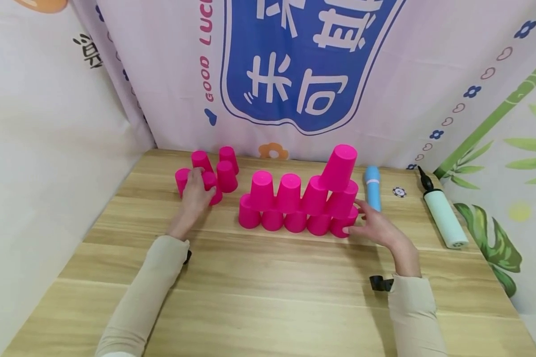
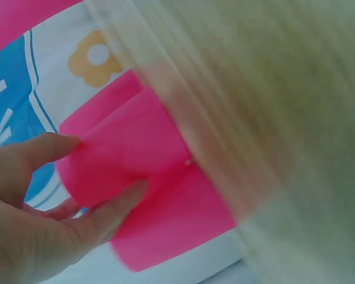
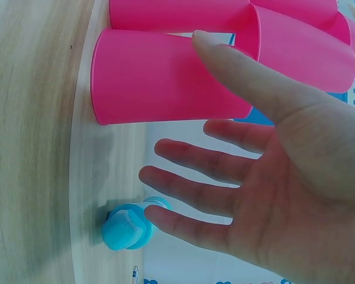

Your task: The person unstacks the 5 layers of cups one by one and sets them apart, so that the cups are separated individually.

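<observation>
Loose cups [image 1: 227,177]: four are standing upside down near the left hand [image 1: 193,194], crowding its way at the table's [image 1: 268,307] left rear.
Left hand: grasping the held cup [image 2: 127,148], thumb and fingers on opposite sides, seemingly to steady its sloping wall.
Stack [image 1: 289,193]: five pink cups are forming the base; four above are each bridging two neighbours, presumably for stability.
Top cup [image 1: 340,167]: sitting alone on the third tier, bridging the second row's rightmost pair.
Right hand [image 1: 378,228]: gripping nothing; its fingers are spreading loosely beside the end cup [image 3: 154,77], perhaps guarding the stack; whether the thumb is touching cannot be told.
Blue cylinder [image 1: 372,186]: occupying the space just beyond the right hand, perhaps limiting its room.
Chip [image 1: 399,192]: lying between the blue cylinder and the pump [image 1: 444,218].
Pump: lying near the table's right edge.
</observation>
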A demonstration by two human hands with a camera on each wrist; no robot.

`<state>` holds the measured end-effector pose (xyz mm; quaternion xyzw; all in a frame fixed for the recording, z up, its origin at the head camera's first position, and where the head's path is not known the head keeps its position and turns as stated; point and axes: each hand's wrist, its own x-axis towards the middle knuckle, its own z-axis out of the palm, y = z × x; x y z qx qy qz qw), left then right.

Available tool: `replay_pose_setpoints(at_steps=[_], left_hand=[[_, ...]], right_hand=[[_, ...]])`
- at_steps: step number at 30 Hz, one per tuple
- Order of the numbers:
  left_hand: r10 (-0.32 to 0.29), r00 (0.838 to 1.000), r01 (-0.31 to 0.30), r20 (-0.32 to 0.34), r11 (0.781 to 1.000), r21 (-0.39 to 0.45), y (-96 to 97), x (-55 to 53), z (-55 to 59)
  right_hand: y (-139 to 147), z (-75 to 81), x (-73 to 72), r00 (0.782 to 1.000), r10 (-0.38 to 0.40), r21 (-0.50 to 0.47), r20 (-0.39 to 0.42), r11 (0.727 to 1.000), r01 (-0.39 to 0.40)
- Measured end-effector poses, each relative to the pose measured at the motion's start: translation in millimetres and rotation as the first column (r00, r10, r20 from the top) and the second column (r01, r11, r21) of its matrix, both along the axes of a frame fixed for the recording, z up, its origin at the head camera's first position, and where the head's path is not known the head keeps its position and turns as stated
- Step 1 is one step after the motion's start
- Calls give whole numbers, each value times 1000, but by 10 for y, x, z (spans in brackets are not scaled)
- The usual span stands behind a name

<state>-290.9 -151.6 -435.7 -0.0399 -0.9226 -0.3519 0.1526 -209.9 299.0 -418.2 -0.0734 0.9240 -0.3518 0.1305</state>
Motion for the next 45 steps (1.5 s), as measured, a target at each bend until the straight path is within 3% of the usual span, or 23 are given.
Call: replay_pose_setpoints(at_steps=[2, 4, 7, 9, 10, 12, 15, 17, 19, 23, 30, 33, 35, 38, 41, 45], left_hand=[[-18, 994, 15, -104, 999, -36, 75, 77, 94], [-44, 973, 35, -226, 998, -45, 216, 174, 284], [-122, 916, 139, -382, 990, 16, 541, 326, 709], [-212, 884, 264, -417, 962, 71, 803, 423, 1027], [-270, 872, 334, -408, 938, 93, 939, 468, 1178], [-418, 836, 487, -356, 864, 129, 1212, 525, 1424], [-614, 764, 641, -198, 756, 131, 1568, 537, 1643], [-687, 722, 692, -82, 712, 122, 1782, 499, 1697], [-711, 703, 706, 3, 698, 120, 1927, 450, 1690], [-698, 709, 684, 102, 715, 144, 2068, 363, 1611], [-675, 730, 669, 106, 737, 93, 2200, 325, 1569], [-648, 757, 638, 82, 761, 118, 2176, 350, 1563], [-618, 786, 608, 17, 778, 159, 2129, 388, 1563], [-551, 823, 567, -138, 790, 233, 1948, 468, 1563], [-438, 854, 509, -281, 815, 277, 1592, 537, 1554], [-237, 914, 353, -328, 864, 359, 929, 553, 1456]], right_hand=[[-12, 9, -4, 1000, 3, 7, 5, 1000, -3], [-24, 13, -7, 1000, 6, 19, 9, 1000, -6], [-30, 21, -8, 1000, 9, 23, 9, 1000, -9], [-31, 22, -7, 1000, 14, 19, 1, 1000, -14], [-32, 21, -4, 1000, 16, 15, -3, 1000, -16], [-37, 11, 0, 1000, 24, 11, -17, 1000, -24], [-62, -19, 2, 998, 45, 7, -42, 999, -45], [-62, -39, 11, 997, 54, 1, -59, 999, -54], [-69, -55, 14, 996, 60, 0, -71, 998, -61], [-88, -63, 18, 996, 60, 5, -63, 998, -60], [-49, -5, 9, 998, 33, 21, -56, 999, -32], [-69, -3, -3, 998, 45, -7, -48, 999, -46], [-61, -2, 5, 998, 51, -19, -42, 998, -52], [-29, 9, 32, 999, 44, -22, -28, 999, -45], [1, 30, 47, 999, 35, -13, -20, 999, -35], [-9, 54, 41, 1000, 28, -16, -14, 999, -28]])
